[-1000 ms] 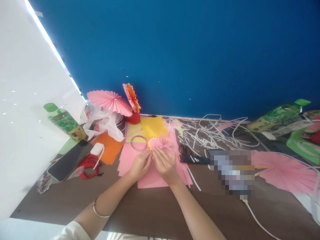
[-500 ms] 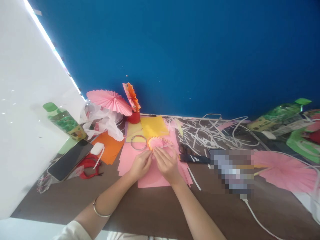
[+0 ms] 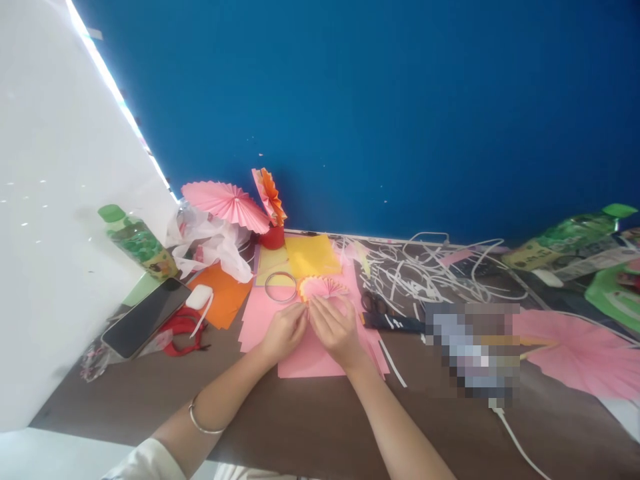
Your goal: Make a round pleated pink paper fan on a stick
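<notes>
A small pleated paper fan (image 3: 325,287), pink with a yellow-orange edge, stands fanned out over the pink paper sheets (image 3: 310,357). My left hand (image 3: 286,330) pinches its lower left end with curled fingers. My right hand (image 3: 336,328) lies against the fan's near side, its fingers pressed together on the folds. The fingertips of both hands nearly meet at the fan's base and partly hide it. Just left of the fan, a round ring (image 3: 281,287) rests on the pink sheets. Behind it lies a yellow sheet (image 3: 314,255).
On the left are a phone (image 3: 146,319), a white case (image 3: 197,297), orange paper (image 3: 225,303), a red band (image 3: 175,337) and a green bottle (image 3: 137,243). Pink fans (image 3: 227,203) stand behind. Scissors (image 3: 375,303), white strips (image 3: 425,273) and a large pink fan (image 3: 585,353) are right.
The whole view has shifted slightly, so the objects appear a little farther right. Both hands stay at the small fan's base, with hardly any change in their grip.
</notes>
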Action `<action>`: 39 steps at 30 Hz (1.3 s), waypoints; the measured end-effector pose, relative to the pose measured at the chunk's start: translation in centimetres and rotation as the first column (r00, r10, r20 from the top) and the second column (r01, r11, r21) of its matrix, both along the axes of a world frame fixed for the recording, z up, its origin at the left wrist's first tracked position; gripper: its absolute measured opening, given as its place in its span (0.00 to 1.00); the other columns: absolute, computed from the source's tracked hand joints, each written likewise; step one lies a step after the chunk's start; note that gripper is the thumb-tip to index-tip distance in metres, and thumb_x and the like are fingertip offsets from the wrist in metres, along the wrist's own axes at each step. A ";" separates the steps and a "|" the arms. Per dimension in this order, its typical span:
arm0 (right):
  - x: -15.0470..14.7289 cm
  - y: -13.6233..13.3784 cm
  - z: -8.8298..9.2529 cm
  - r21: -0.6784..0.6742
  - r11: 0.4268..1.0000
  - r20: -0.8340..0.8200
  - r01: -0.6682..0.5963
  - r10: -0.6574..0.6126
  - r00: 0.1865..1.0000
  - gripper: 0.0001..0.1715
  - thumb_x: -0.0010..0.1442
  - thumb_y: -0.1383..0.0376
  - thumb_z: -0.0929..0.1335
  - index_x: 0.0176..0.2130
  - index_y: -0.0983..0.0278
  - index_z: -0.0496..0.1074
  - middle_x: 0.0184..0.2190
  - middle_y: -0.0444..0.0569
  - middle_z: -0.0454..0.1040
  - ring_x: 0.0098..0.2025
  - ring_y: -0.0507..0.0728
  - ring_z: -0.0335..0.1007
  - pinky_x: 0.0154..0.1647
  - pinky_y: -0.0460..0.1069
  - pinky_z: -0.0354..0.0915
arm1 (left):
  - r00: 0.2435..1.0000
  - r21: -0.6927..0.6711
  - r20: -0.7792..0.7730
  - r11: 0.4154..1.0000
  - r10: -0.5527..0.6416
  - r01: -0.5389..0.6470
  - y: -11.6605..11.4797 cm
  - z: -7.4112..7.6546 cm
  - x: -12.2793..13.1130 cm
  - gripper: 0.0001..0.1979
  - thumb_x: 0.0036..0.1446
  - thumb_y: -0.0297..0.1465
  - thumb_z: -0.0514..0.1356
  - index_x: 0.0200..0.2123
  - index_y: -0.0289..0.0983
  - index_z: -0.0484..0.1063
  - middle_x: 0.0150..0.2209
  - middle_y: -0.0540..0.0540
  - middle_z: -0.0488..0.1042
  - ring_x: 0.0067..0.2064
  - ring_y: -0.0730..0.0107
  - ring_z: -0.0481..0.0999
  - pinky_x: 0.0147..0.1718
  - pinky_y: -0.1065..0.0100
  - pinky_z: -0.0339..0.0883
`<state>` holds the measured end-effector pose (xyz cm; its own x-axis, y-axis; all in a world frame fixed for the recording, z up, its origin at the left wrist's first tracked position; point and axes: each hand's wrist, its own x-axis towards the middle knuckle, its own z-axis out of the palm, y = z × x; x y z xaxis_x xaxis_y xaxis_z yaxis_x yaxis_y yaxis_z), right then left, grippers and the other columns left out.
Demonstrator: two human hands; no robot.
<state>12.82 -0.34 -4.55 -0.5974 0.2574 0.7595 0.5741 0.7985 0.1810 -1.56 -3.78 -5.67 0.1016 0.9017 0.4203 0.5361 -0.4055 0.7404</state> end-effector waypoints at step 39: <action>4.6 3.9 -1.0 -0.278 0.883 -0.356 0.378 -0.460 0.813 0.08 0.56 0.68 0.65 0.36 0.64 0.73 0.35 0.52 0.75 0.38 0.58 0.69 0.42 0.54 0.58 | 0.913 -0.343 0.359 0.937 0.195 -0.066 0.5 1.0 -0.9 0.18 0.61 0.38 0.46 0.37 0.36 0.72 0.25 0.48 0.71 0.31 0.69 0.71 0.32 0.69 0.63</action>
